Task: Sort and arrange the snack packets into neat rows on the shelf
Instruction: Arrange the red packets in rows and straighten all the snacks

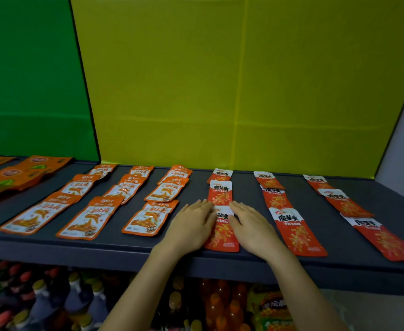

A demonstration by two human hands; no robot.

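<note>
Shelf (76,249): dark grey, packets lying flat in columns from front edge to back.
Left part: three columns of orange packets (88,218).
Right part: three columns of red packets (296,231).
Front red packet (221,234): at the front edge, heading the leftmost red column.
Left hand (193,225): flat, fingers straight, resting on that packet's left side, gripping nothing.
Right hand (251,225): flat, fingers straight, on its right side, gripping nothing.
Below the shelf: drink bottles (76,299).

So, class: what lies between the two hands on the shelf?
The front red packet of its row lies between the left hand and right hand, both touching its edges, in the head view.
</note>
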